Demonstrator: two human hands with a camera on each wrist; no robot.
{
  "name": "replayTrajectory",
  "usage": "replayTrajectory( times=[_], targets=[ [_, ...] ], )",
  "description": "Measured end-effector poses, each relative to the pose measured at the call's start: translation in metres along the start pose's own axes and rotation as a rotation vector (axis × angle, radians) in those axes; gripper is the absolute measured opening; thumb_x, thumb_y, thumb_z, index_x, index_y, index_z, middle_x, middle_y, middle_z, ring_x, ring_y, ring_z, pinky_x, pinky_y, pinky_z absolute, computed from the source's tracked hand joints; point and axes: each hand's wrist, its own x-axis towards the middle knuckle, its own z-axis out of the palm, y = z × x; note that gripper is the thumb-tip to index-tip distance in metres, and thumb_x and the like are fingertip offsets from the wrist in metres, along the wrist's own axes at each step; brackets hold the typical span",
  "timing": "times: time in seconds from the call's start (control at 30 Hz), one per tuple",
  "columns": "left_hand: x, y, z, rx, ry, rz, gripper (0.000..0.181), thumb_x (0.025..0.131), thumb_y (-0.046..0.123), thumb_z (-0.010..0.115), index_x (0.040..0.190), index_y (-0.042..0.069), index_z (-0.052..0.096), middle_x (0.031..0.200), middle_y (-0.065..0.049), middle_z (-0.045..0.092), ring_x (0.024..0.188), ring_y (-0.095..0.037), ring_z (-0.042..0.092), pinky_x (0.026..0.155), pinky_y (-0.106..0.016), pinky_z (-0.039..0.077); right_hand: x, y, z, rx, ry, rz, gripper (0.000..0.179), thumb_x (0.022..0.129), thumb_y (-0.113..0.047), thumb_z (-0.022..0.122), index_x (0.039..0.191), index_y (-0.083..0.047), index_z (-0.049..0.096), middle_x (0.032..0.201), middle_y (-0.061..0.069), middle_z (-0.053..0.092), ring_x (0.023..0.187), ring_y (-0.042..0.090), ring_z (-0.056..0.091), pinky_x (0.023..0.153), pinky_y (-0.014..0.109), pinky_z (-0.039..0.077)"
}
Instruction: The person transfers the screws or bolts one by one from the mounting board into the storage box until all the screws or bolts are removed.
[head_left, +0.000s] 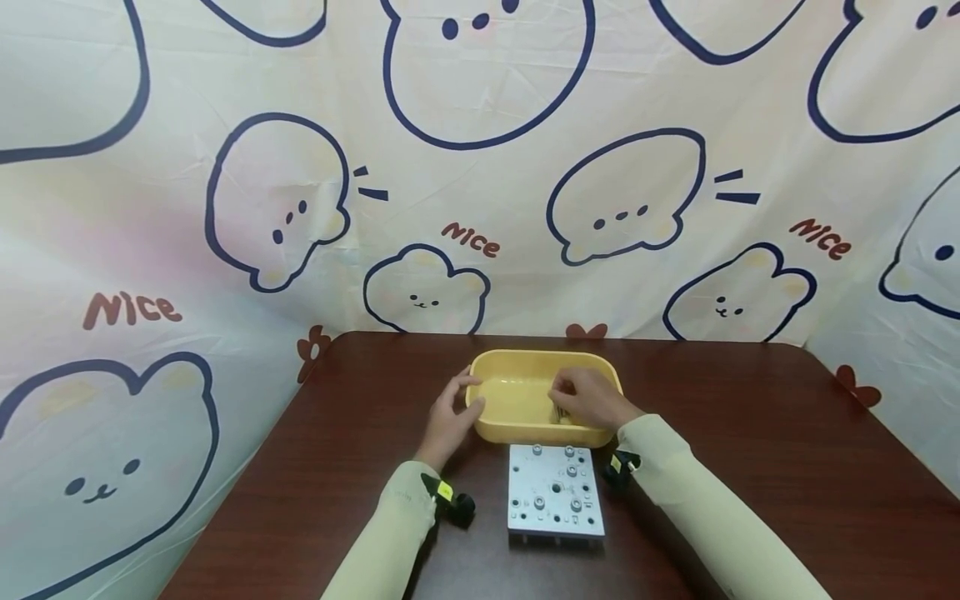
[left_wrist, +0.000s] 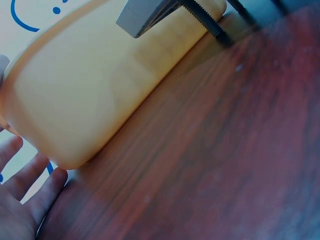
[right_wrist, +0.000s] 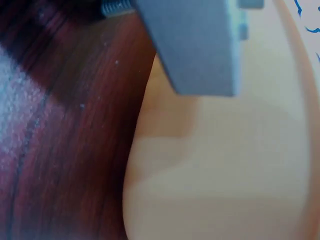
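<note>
A yellow plastic basin stands on the table. At its left end is my left hand, thumb and a finger at the rim. The left wrist view shows several fingers extended and spread beside the basin's end wall. My right hand reaches into the basin's right side with its fingers bent down. Small metallic pieces show just below these fingertips, too small to identify; whether the fingers pinch one is hidden. Nearer me lies a silver metal plate with several holes and socket-head screws.
The dark brown wooden table extends to both sides. Threaded screw ends stick out beneath the plate. A printed cloth hangs behind the table. Black wrist cameras sit on both sleeves.
</note>
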Motion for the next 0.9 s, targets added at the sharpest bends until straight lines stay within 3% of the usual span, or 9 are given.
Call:
replayTrajectory(
  times=[0.4,0.6,0.9],
  targets=[
    [0.002,-0.003,0.001,0.008,0.003,-0.004,0.031,0.089,0.030,0.065,0.120,0.027,0.060,0.151,0.016,0.036,0.132,-0.017,0.041,0.103,-0.044,0.043,-0.020,-0.011,-0.007,-0.010,0.035,-0.105,0.007,0.088,-0.020,0.066,0.081,-0.020,0.063,0.073,-0.008,0.059,0.071,0.011,0.056,0.069,0.026,0.051],
    [0.002,-0.001,0.001,0.010,0.006,-0.012,0.029,0.089,0.031,0.065,0.117,0.031,0.060,0.150,0.017,0.037,0.134,-0.018,0.039,0.105,-0.045,0.040,-0.040,-0.016,-0.011,0.009,0.052,-0.158,0.004,0.088,-0.023,0.067,0.085,-0.023,0.065,0.078,-0.012,0.060,0.075,0.010,0.057,0.072,0.022,0.053],
    [0.000,-0.002,0.001,-0.016,0.003,0.033,0.032,0.090,0.026,0.065,0.122,0.023,0.060,0.150,0.015,0.038,0.134,-0.018,0.040,0.106,-0.047,0.039,-0.076,-0.024,-0.017,-0.059,0.092,-0.206,0.008,0.086,-0.019,0.070,0.089,-0.024,0.064,0.093,-0.013,0.061,0.086,0.010,0.055,0.078,0.027,0.053]
  ],
)
